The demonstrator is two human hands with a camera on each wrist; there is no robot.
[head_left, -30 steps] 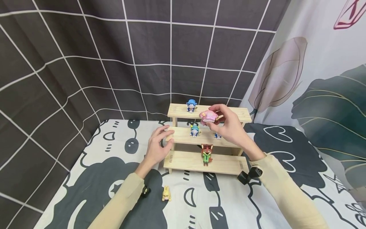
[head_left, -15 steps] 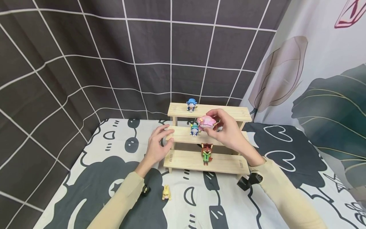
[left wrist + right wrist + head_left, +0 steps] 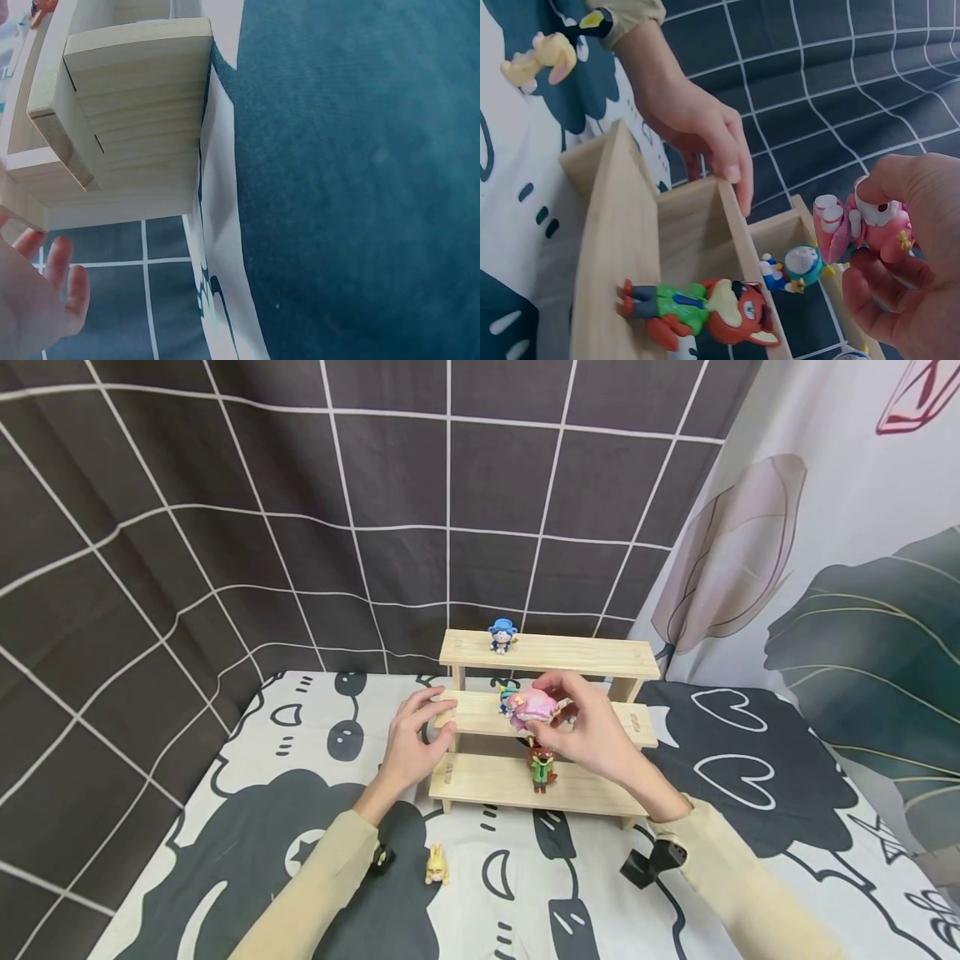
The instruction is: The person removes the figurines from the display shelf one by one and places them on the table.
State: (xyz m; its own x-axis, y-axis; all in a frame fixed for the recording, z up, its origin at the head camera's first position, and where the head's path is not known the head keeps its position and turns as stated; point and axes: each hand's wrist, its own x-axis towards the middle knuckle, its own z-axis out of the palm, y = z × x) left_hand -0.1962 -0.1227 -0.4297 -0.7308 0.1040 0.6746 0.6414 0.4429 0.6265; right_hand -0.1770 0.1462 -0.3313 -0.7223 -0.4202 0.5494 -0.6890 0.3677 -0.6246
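My right hand [image 3: 583, 727] pinches a pink-hooded figurine [image 3: 534, 705] between thumb and fingers, over the middle step of a three-tier wooden display shelf [image 3: 480, 781]. In the right wrist view the figurine [image 3: 889, 234] lies sideways in that frame, its white face partly behind the thumb. My left hand [image 3: 412, 739] holds the left end of the middle step with thumb and forefinger; its other fingers [image 3: 58, 262] are spread off the wood. A figurine in a teal hat [image 3: 801, 262] stands on this step, partly hidden by the pink one in the head view. A fox figurine [image 3: 542, 773] stands on the bottom step.
On the top step stands a blue-hatted figurine [image 3: 502, 636]. Another small figurine [image 3: 851, 352] is mostly hidden near my right hand. A yellow rabbit figurine [image 3: 437, 866] rests on the patterned cloth [image 3: 480, 902] in front. A dark grid curtain [image 3: 390, 560] hangs behind the shelf.
My right hand has lowered the pink figurine from near the top step to the middle step, slightly leftward, so it now overlaps the teal-hatted figurine. My left hand has stayed put.
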